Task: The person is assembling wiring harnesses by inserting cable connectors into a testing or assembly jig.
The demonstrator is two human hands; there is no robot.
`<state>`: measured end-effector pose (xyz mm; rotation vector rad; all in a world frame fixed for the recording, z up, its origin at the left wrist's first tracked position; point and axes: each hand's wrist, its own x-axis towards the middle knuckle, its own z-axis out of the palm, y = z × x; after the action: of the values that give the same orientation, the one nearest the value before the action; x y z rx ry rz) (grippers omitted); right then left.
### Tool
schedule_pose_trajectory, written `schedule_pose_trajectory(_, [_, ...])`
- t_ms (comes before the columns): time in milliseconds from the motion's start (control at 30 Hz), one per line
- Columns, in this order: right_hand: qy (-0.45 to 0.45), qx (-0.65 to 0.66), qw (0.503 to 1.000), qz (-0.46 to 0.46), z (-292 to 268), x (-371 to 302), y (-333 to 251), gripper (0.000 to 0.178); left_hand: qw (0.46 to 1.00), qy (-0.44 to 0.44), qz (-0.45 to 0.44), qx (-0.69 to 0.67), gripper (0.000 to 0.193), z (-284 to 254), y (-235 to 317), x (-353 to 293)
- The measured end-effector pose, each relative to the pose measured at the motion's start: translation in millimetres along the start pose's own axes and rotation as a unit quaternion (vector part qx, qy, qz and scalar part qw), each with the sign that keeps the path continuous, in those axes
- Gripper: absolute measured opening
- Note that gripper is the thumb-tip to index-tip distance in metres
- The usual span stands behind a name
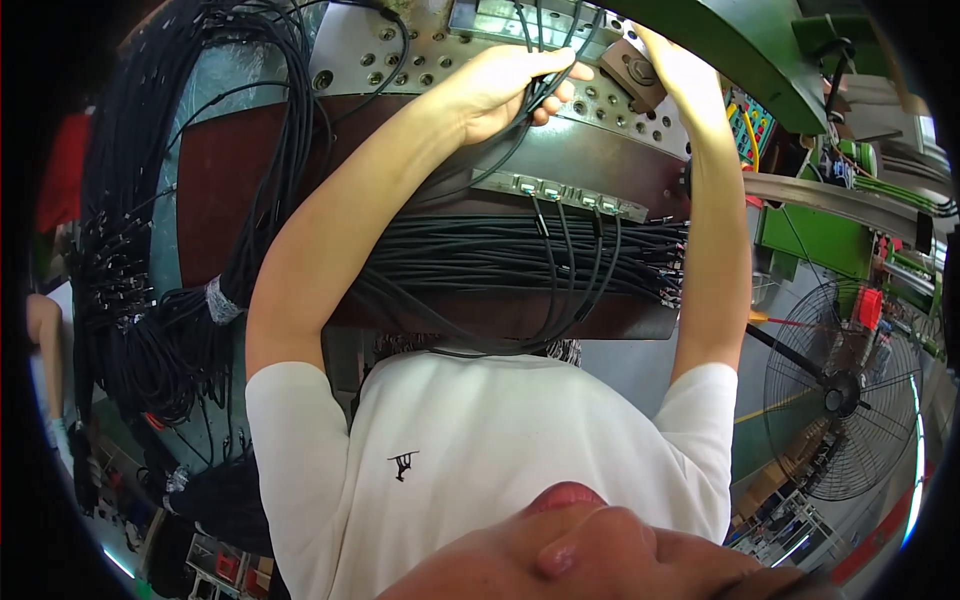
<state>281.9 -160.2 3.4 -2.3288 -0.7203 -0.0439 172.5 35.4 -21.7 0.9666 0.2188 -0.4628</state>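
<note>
My left hand (515,88) is closed round several thin black cables (519,128), with the thumb laid across them. Above the hand these cables run up toward a metal fixture (500,22) at the top edge. My right hand (672,58) reaches up beside a brown metal block (634,74); its fingers are cut off by the frame and the green machine arm. Below my left hand, a metal holder strip (560,190) has several cable connectors seated in it, their black leads hanging toward me.
Under the strip lies a thick row of black cables (480,250) on the brown tabletop (230,170). More cable bundles (225,300) hang at the left. The green machine arm (740,45) slants across the upper right. A black fan (838,395) stands at the right.
</note>
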Motion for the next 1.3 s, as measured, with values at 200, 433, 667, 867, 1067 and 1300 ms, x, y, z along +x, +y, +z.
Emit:
schedule_pose_trajectory(200, [0.018, -0.159, 0.985, -0.062, -2.5, 6.8, 4.8, 0.029, 0.997, -0.032, 0.061, 0.030, 0.027, 7.8, 9.3, -0.6])
schedule_pose_trajectory(433, [0.043, 0.111, 0.993, 0.002, 26.9, -17.4, -36.1, 0.042, 0.996, 0.015, -0.057, -0.072, 0.041, 32.0, 4.5, -58.7])
schedule_pose_trajectory(667, [-0.043, 0.090, 0.994, -0.044, 30.7, -47.6, -17.2, 0.032, 0.985, -0.029, 0.000, -0.172, 0.034, 7.8, 7.0, -154.1])
schedule_pose_trajectory(867, [0.033, -0.118, 0.952, -0.279, 30.6, -62.4, -31.4, 0.031, 0.833, 0.444, 0.222, 0.244, 0.059, -88.2, 96.4, -223.8])
schedule_pose_trajectory(1067, [-0.137, 0.015, 0.984, -0.116, 9.9, -136.3, -41.3, 0.023, 0.934, 0.144, -0.135, 0.297, 0.055, -11.5, 6.8, -177.6])
schedule_pose_trajectory(1300, [-0.052, 0.006, 0.985, -0.162, 5.9, -132.5, -64.1, 0.016, 0.954, 0.016, -0.061, 0.292, 0.050, 41.9, -48.9, -112.3])
